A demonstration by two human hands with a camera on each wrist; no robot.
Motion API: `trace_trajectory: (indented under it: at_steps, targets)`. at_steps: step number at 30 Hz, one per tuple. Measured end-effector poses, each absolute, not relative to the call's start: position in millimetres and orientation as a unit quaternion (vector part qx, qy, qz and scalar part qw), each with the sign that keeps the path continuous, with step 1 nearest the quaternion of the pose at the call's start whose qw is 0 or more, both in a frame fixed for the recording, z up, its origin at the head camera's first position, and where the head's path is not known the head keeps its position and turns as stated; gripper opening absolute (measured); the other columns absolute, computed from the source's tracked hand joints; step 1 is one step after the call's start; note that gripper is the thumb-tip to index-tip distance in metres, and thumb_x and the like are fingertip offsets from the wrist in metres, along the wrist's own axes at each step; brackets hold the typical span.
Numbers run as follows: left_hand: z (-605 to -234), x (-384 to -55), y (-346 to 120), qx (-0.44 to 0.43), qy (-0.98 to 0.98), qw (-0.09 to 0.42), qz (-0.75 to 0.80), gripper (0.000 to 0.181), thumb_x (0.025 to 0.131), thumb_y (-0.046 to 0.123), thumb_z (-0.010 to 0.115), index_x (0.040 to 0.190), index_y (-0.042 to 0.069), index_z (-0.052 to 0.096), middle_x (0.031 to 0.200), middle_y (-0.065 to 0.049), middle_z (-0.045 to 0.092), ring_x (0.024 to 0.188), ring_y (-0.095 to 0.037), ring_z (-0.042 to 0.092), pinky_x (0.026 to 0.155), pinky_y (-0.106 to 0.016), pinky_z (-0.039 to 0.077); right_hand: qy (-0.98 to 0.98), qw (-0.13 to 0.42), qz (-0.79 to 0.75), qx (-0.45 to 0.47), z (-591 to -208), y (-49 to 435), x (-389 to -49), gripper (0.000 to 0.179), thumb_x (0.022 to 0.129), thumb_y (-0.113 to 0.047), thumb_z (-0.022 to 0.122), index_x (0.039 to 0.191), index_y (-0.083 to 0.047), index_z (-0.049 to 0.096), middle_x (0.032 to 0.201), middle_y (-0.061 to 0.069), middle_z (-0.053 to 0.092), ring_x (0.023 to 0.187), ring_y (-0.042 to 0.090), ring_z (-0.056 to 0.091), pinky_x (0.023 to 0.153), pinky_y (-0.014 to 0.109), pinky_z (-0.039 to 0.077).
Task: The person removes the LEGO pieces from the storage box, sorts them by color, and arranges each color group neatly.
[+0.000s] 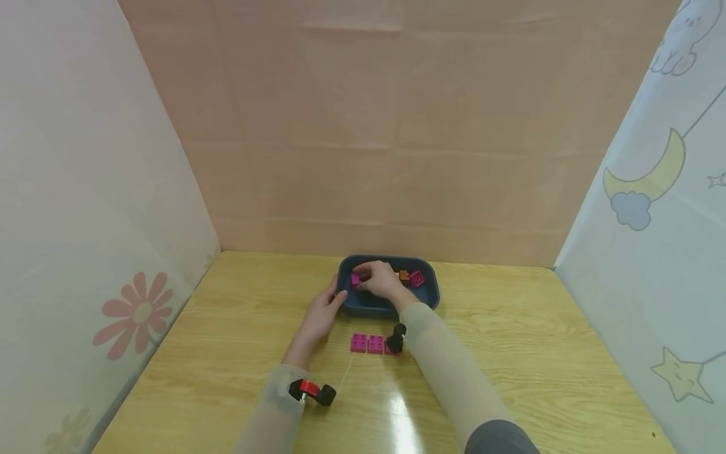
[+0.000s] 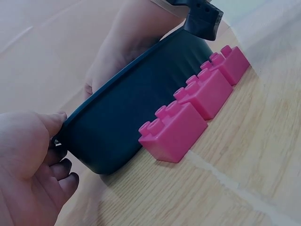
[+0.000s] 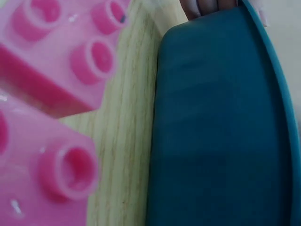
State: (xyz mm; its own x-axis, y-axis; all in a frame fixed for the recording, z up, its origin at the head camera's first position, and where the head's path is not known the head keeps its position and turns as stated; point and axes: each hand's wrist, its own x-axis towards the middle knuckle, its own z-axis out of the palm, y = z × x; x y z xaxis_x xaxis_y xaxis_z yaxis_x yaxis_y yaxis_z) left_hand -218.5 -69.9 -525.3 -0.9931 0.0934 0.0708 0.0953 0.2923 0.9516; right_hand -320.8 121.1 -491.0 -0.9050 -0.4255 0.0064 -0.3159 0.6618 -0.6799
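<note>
A dark blue plastic tray stands at the back of the table. My left hand grips its left end, thumb over the rim and the other fingers curled against the outside, as the left wrist view shows. Over the tray, my right hand reaches in and pinches a magenta toy brick at the left end between thumb and finger. In front of the tray three pink toy bricks sit in a row, studs up: a left brick, a middle brick and a right brick.
An orange-brown brick and another magenta brick lie in the tray's right part. A beige wall rises behind the wooden table, with patterned white panels at the sides. Black cameras are on both wrists.
</note>
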Motion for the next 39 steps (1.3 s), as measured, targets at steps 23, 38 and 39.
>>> trace_trajectory:
  at_steps: [23, 38, 39]
  targets:
    - [-526.2, -220.5, -71.5, -0.057, -0.806, 0.006, -0.589, 0.066, 0.116, 0.037, 0.05, 0.17, 0.009, 0.026, 0.175, -0.008, 0.025, 0.16, -0.033, 0.025, 0.129, -0.054, 0.022, 0.878, 0.073, -0.43, -0.196, -491.8, 127.4, -323.8, 0.046, 0.093, -0.014, 0.085, 0.137, -0.01, 0.074, 0.127, 0.009, 0.076, 0.119, 0.025, 0.071, 0.098, 0.043, 0.061]
    - [-529.7, -223.9, -71.6, -0.051, -0.805, 0.007, -0.591, 0.074, 0.112, 0.051, 0.051, 0.17, 0.012, 0.026, 0.175, -0.002, 0.024, 0.16, -0.03, 0.026, 0.13, -0.048, 0.023, 0.825, 0.086, -0.523, -0.198, -484.6, 166.2, -302.8, 0.049, 0.097, -0.019, 0.08, 0.143, -0.01, 0.067, 0.137, 0.008, 0.068, 0.124, 0.03, 0.064, 0.104, 0.051, 0.056]
    - [-529.7, -223.6, -71.6, -0.053, -0.806, 0.008, -0.59, 0.074, 0.112, 0.05, 0.051, 0.17, 0.011, 0.026, 0.175, -0.003, 0.024, 0.16, -0.03, 0.025, 0.13, -0.048, 0.023, 0.825, 0.088, -0.522, -0.199, -484.3, 168.8, -300.6, 0.05, 0.097, -0.02, 0.08, 0.144, -0.008, 0.066, 0.136, 0.008, 0.069, 0.124, 0.03, 0.065, 0.104, 0.051, 0.056]
